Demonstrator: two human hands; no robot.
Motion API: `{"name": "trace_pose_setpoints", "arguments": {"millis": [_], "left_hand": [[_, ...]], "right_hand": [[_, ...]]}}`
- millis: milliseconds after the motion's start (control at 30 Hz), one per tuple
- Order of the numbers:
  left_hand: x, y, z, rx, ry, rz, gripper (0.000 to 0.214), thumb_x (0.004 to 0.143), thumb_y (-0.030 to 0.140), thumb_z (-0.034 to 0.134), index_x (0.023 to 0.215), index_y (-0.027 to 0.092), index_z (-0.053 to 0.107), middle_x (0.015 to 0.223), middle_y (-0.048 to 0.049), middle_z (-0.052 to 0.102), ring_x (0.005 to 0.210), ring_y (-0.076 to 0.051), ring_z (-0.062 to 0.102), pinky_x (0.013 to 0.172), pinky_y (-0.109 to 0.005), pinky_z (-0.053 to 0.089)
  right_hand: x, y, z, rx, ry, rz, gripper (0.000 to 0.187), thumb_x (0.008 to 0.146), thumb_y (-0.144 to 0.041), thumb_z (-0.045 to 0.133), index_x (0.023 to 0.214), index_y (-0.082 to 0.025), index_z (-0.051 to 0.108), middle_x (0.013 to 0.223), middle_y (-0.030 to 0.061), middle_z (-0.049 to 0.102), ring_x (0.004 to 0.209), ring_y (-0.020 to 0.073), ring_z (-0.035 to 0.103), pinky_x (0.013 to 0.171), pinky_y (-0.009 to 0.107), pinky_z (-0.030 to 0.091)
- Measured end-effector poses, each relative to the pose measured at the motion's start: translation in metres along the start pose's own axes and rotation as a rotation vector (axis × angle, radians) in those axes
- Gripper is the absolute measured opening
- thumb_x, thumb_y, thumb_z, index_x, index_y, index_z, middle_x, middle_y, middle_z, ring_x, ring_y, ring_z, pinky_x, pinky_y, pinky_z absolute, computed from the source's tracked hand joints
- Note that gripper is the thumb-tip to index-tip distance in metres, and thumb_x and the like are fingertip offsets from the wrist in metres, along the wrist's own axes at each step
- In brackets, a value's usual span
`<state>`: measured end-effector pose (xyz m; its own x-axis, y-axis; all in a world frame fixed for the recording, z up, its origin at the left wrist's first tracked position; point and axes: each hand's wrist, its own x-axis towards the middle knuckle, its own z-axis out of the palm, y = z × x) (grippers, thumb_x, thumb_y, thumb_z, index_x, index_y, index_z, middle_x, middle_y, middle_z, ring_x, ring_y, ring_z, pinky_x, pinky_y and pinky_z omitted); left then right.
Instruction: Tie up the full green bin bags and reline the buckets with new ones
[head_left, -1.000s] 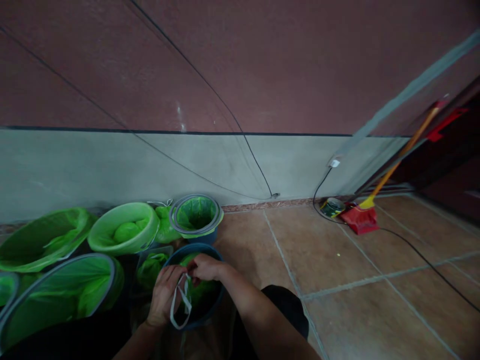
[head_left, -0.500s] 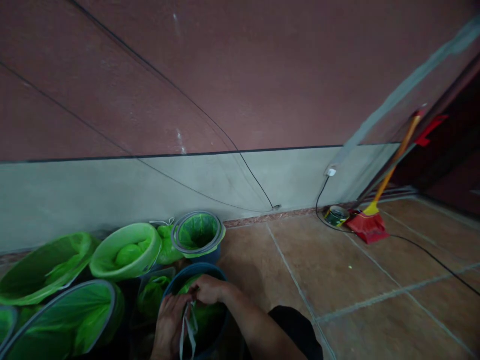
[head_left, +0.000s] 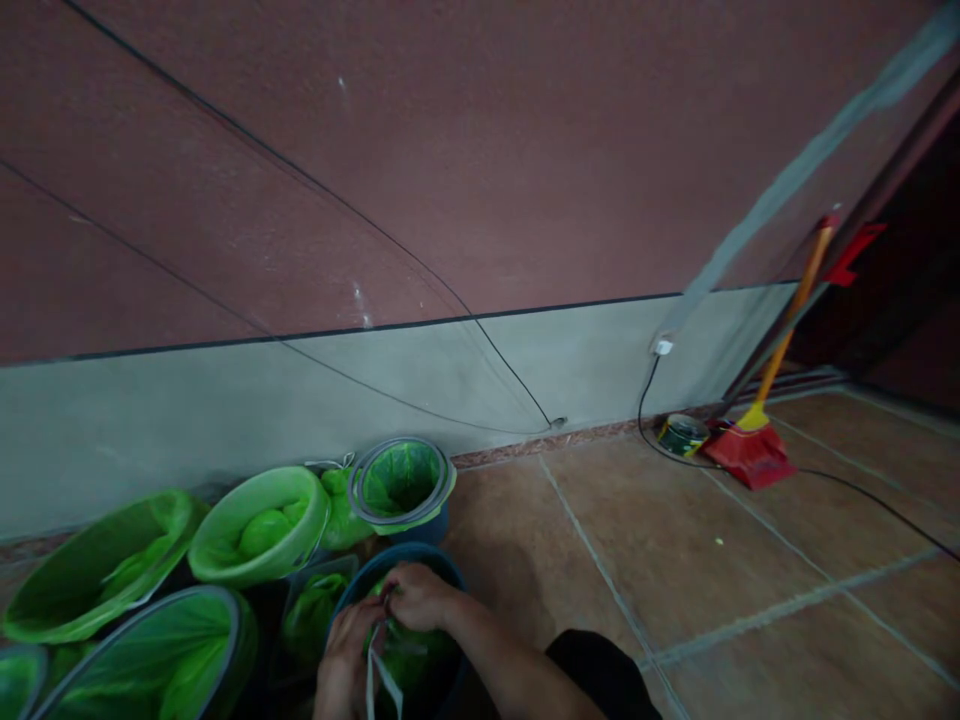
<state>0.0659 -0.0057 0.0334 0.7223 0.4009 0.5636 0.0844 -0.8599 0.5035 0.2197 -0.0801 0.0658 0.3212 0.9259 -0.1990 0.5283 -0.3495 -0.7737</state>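
White strap (head_left: 370, 678) trails from between the left hand (head_left: 346, 650) and right hand (head_left: 420, 598)

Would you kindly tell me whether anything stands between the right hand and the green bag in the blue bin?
Nothing visible does: the right hand is over the open blue bin, at the green bag, with the left hand beside it.

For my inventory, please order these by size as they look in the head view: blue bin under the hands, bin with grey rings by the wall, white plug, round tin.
1. Blue bin (nearer the camera, partly hidden)
2. Bin with grey rings
3. Round tin
4. White plug
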Motion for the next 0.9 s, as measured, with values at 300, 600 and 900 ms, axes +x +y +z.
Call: {"name": "trace_pose_setpoints", "arguments": {"millis": [300,600,900], "left_hand": [[0.013,0.013,-0.016,-0.144,-0.087,-0.301,0.024,0.088,0.037,0.057,0.084,0.022,0.076,0.082,-0.0076,0.079,0.079,-0.024,0.075,0.075,-0.036,0.063],[0.008,0.014,-0.015,-0.240,-0.144,-0.522,0.031,0.087,0.048,0.060,0.082,0.021,0.074,0.066,-0.0023,0.073,0.063,-0.021,0.068,0.061,-0.032,0.056],[-0.005,0.003,-0.005,-0.371,-0.212,-0.906,0.046,0.075,0.065,0.061,0.057,0.023,0.057,0.052,0.0028,0.055,0.054,-0.017,0.058,0.058,-0.031,0.052]], "right_hand": [[-0.002,-0.003,-0.018,-0.212,0.133,-0.048,0.026,0.095,-0.014,0.048,0.096,-0.013,0.074,0.116,0.0129,0.073,0.112,0.0194,0.065,0.098,0.029,0.045],[-0.019,-0.012,-0.039,-0.347,0.085,0.045,0.028,0.099,-0.021,0.046,0.111,-0.017,0.071,0.114,0.0126,0.076,0.108,0.0252,0.069,0.093,0.036,0.047],[-0.015,-0.007,-0.033,-0.299,0.217,0.081,0.027,0.095,-0.011,0.049,0.112,-0.012,0.070,0.122,0.0164,0.072,0.117,0.0255,0.064,0.099,0.036,0.048]]}}
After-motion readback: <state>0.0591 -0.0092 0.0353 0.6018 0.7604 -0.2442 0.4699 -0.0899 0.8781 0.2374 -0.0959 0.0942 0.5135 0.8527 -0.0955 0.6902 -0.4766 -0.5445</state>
